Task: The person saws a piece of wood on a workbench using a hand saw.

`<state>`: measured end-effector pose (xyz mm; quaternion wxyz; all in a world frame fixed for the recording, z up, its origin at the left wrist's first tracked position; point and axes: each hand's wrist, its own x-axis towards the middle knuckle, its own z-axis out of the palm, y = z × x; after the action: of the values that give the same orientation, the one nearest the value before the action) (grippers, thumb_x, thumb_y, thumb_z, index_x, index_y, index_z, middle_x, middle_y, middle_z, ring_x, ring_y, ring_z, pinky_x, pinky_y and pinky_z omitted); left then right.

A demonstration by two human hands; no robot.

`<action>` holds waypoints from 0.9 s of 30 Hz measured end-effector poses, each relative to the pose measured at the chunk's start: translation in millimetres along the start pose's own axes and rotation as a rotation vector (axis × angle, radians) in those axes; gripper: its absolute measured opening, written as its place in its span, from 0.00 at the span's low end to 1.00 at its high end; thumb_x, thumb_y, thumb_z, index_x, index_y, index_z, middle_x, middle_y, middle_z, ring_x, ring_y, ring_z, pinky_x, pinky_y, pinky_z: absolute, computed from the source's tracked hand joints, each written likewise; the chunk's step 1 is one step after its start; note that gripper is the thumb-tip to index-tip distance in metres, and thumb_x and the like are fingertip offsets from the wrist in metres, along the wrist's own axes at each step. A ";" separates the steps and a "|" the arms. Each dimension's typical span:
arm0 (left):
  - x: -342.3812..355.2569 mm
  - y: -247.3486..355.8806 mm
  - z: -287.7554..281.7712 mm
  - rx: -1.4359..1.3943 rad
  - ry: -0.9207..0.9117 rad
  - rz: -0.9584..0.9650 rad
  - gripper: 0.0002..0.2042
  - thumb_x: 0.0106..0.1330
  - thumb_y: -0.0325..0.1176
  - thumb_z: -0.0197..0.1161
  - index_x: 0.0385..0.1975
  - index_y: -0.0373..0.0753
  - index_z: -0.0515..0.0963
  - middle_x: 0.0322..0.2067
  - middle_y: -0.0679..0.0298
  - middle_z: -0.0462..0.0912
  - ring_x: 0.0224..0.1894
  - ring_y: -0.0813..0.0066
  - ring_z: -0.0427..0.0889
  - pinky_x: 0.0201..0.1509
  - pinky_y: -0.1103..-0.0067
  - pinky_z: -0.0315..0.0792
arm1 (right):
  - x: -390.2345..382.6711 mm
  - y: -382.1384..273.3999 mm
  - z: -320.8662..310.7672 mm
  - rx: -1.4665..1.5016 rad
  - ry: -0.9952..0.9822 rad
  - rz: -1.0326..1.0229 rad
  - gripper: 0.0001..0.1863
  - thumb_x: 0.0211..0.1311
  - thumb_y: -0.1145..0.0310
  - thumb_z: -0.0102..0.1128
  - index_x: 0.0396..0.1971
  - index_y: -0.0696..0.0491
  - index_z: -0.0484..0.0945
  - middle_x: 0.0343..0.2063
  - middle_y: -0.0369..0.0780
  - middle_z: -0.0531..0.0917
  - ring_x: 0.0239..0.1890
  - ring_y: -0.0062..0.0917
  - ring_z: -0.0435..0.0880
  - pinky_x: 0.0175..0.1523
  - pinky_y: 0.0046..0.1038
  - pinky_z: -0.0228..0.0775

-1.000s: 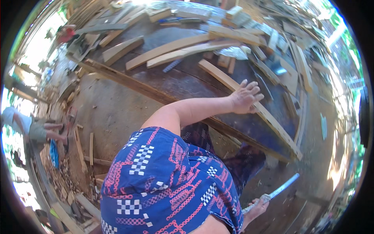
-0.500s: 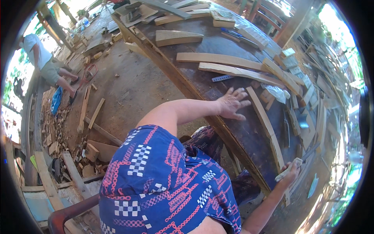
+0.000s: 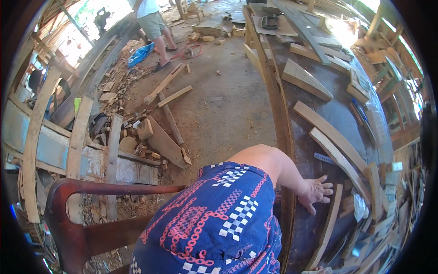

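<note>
My left hand [image 3: 315, 193] lies open on the dark tabletop [image 3: 305, 228], its fingers spread toward a long narrow wooden strip [image 3: 329, 228]. At the bottom edge of the picture, near the strip's lower end, only a sliver of my right hand [image 3: 325, 271] shows, with the pale block it grips; most of both is cut off. Beyond my left hand are two curved wooden pieces, one pale [image 3: 340, 160] and one browner [image 3: 329, 132]. A short blue ruler [image 3: 323, 157] lies beside them.
A wedge-shaped wooden block [image 3: 305, 80] and blue-handled tools [image 3: 360, 112] sit farther along the table. To my left stands a red-brown chair [image 3: 109, 186]. Wood scraps [image 3: 166, 141] litter the floor. Another person [image 3: 153, 27] stands at the far left.
The view has swung left, so the table now runs down the right side and the chair shows more fully. My right hand with its pale block has nearly left the picture. My left hand stays spread.
</note>
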<state>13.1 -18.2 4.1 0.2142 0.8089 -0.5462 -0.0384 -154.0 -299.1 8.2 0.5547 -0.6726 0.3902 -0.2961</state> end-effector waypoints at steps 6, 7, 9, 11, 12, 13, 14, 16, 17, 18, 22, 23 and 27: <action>-0.8 -4.3 2.9 -0.007 0.034 -0.001 0.39 0.57 0.64 0.54 0.62 0.42 0.64 0.64 0.49 0.56 0.70 0.49 0.46 0.69 0.47 0.34 | 5.6 -6.8 9.5 -0.053 -0.076 -0.069 0.19 0.62 0.56 0.52 0.43 0.57 0.71 0.24 0.40 0.74 0.20 0.23 0.72 0.21 0.23 0.64; -1.0 -3.4 2.2 -0.012 0.030 0.004 0.39 0.57 0.64 0.54 0.62 0.42 0.64 0.64 0.49 0.56 0.70 0.49 0.46 0.69 0.47 0.34 | 5.3 -8.1 7.2 -0.062 -0.081 -0.084 0.19 0.62 0.56 0.52 0.42 0.57 0.71 0.24 0.40 0.74 0.20 0.23 0.72 0.21 0.23 0.64; -1.5 -0.1 -7.4 -0.008 -0.018 -0.005 0.39 0.58 0.63 0.53 0.63 0.42 0.62 0.65 0.49 0.55 0.70 0.50 0.44 0.69 0.48 0.33 | 3.8 -11.0 0.4 -0.083 -0.087 -0.113 0.20 0.61 0.54 0.52 0.42 0.57 0.70 0.24 0.40 0.74 0.20 0.23 0.72 0.21 0.24 0.64; -2.1 0.6 -11.7 -0.006 -0.064 -0.014 0.39 0.59 0.63 0.51 0.64 0.42 0.60 0.66 0.50 0.53 0.71 0.50 0.43 0.70 0.48 0.32 | 1.9 -13.9 -6.8 -0.105 -0.093 -0.144 0.20 0.61 0.53 0.51 0.41 0.57 0.70 0.24 0.40 0.74 0.20 0.24 0.72 0.21 0.24 0.64; -1.8 0.4 -11.5 0.005 -0.066 -0.014 0.39 0.59 0.63 0.51 0.64 0.42 0.60 0.66 0.50 0.53 0.71 0.50 0.43 0.70 0.48 0.32 | 0.4 -15.1 -11.0 -0.116 -0.094 -0.158 0.21 0.61 0.53 0.51 0.40 0.57 0.70 0.24 0.40 0.74 0.20 0.24 0.72 0.21 0.24 0.64; -2.1 0.2 -11.2 0.016 -0.069 -0.012 0.39 0.59 0.63 0.51 0.64 0.42 0.60 0.66 0.50 0.53 0.71 0.50 0.43 0.69 0.48 0.32 | -2.2 -16.0 -14.8 -0.126 -0.094 -0.172 0.21 0.61 0.52 0.51 0.40 0.57 0.70 0.24 0.40 0.74 0.20 0.24 0.72 0.21 0.24 0.65; -2.5 0.2 -11.1 0.015 -0.067 -0.011 0.39 0.59 0.63 0.51 0.64 0.42 0.60 0.66 0.50 0.53 0.71 0.50 0.43 0.69 0.48 0.32 | -5.0 -16.7 -18.8 -0.135 -0.093 -0.185 0.21 0.60 0.52 0.51 0.40 0.57 0.70 0.24 0.40 0.74 0.20 0.24 0.72 0.21 0.25 0.65; -2.5 0.2 -10.7 0.013 -0.058 -0.019 0.39 0.59 0.63 0.51 0.64 0.42 0.60 0.66 0.50 0.54 0.71 0.50 0.43 0.69 0.48 0.32 | -10.4 -17.9 -26.6 -0.154 -0.087 -0.209 0.22 0.60 0.51 0.51 0.39 0.57 0.70 0.24 0.40 0.74 0.20 0.24 0.72 0.21 0.25 0.65; -2.5 -0.2 -10.3 0.012 -0.057 -0.015 0.39 0.59 0.63 0.51 0.64 0.42 0.60 0.66 0.50 0.54 0.71 0.50 0.43 0.69 0.48 0.32 | -12.9 -18.4 -30.1 -0.164 -0.084 -0.221 0.22 0.60 0.50 0.51 0.38 0.57 0.70 0.24 0.40 0.74 0.20 0.25 0.72 0.21 0.25 0.65; -2.9 -0.7 -9.8 0.015 -0.054 -0.015 0.38 0.59 0.63 0.51 0.64 0.42 0.60 0.66 0.50 0.54 0.71 0.50 0.43 0.69 0.48 0.32 | -15.4 -19.0 -33.3 -0.173 -0.081 -0.233 0.23 0.60 0.49 0.50 0.38 0.57 0.70 0.24 0.40 0.74 0.20 0.25 0.72 0.21 0.25 0.65; -1.6 -1.2 -6.4 0.011 -0.041 -0.013 0.38 0.59 0.64 0.51 0.64 0.42 0.61 0.66 0.50 0.54 0.71 0.50 0.44 0.69 0.48 0.32 | -19.1 -20.6 -39.6 -0.212 -0.080 -0.276 0.24 0.59 0.47 0.50 0.36 0.57 0.70 0.24 0.40 0.74 0.20 0.25 0.72 0.22 0.26 0.65; -1.3 -1.4 -6.7 0.011 -0.043 -0.014 0.38 0.59 0.64 0.51 0.64 0.42 0.61 0.66 0.50 0.54 0.71 0.50 0.44 0.69 0.48 0.32 | -19.4 -20.5 -39.5 -0.220 -0.081 -0.285 0.24 0.59 0.47 0.50 0.36 0.57 0.70 0.24 0.41 0.74 0.20 0.26 0.72 0.22 0.26 0.65; -0.7 -1.5 -6.9 -0.009 -0.047 -0.009 0.39 0.59 0.64 0.51 0.64 0.42 0.61 0.66 0.50 0.54 0.71 0.50 0.44 0.69 0.47 0.32 | -22.1 -17.1 -37.3 -0.254 -0.091 -0.317 0.26 0.58 0.44 0.49 0.34 0.57 0.70 0.24 0.41 0.73 0.21 0.26 0.72 0.22 0.27 0.65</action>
<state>16.1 -15.0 9.7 0.2044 0.8093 -0.5473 -0.0609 -193.0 -298.1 33.5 0.4290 -0.8028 0.2883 -0.2972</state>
